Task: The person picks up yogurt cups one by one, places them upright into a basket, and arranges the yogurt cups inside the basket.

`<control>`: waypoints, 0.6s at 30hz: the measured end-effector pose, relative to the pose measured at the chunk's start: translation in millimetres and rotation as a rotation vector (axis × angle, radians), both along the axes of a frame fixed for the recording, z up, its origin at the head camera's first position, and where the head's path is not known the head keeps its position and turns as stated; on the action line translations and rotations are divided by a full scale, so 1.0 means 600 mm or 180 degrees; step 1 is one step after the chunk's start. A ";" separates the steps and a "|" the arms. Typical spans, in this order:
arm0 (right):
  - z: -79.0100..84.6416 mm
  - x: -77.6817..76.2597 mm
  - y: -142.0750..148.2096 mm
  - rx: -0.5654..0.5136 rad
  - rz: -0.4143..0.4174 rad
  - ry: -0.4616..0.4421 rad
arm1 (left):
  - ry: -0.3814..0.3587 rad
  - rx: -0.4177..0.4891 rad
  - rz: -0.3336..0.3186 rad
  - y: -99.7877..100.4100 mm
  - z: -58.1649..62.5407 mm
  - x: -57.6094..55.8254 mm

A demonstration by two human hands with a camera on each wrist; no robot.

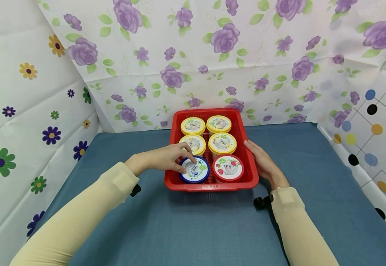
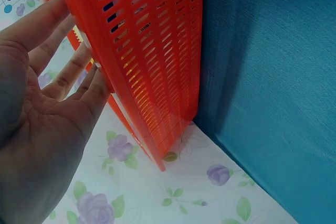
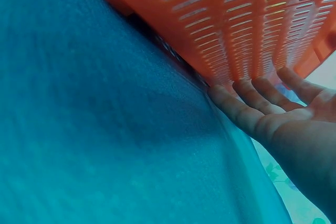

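Note:
A red plastic basket (image 1: 211, 187) with slotted sides holds several round lidded tubs. The person's left hand (image 1: 171, 158) reaches over its left rim, thumb and fingertips on the left part of a blue-rimmed tub lid (image 1: 197, 171). The left wrist view shows that hand's fingers (image 2: 39, 22) extending past the rim; their tips are hidden there. Against the basket's right side rests the right hand (image 1: 264, 162). In the right wrist view, its fairly straight fingers (image 3: 236, 106) touch the slotted wall (image 3: 210, 19).
Beside the blue-lidded tub sits a red-rimmed tub (image 1: 227, 168). Several yellow-rimmed tubs (image 1: 222, 143) stand behind these two. A blue cloth (image 1: 196, 229) covers the table. Floral sheeting (image 1: 206, 85) hangs close behind the basket.

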State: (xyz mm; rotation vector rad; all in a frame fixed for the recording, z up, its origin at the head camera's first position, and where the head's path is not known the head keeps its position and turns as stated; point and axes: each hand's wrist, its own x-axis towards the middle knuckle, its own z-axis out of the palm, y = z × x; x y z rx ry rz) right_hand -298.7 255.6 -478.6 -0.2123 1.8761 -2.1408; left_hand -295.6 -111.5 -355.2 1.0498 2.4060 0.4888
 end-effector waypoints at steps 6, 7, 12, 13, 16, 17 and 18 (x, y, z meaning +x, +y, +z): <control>-0.001 -0.002 0.000 -0.0014 0.0005 0.0001 | 0.0009 -0.0001 -0.0002 0.001 0.001 0.001; -0.002 -0.002 0.000 -0.0021 0.0005 -0.0002 | 0.0013 -0.0007 -0.0002 0.001 0.001 0.001; -0.003 -0.002 0.000 -0.0052 0.0007 -0.0010 | 0.0029 -0.0044 0.0016 0.001 0.002 0.002; -0.003 -0.002 0.000 -0.0057 0.0004 -0.0011 | 0.0033 -0.0050 0.0020 0.001 0.003 0.002; -0.003 -0.001 0.000 -0.0050 0.0003 -0.0012 | 0.0030 -0.0037 0.0030 0.001 0.004 0.003; -0.003 -0.001 0.000 -0.0048 0.0008 -0.0011 | 0.0033 -0.0030 0.0028 0.001 0.004 0.003; -0.003 -0.002 0.000 -0.0048 0.0010 -0.0011 | 0.0034 -0.0020 0.0028 0.001 0.004 0.003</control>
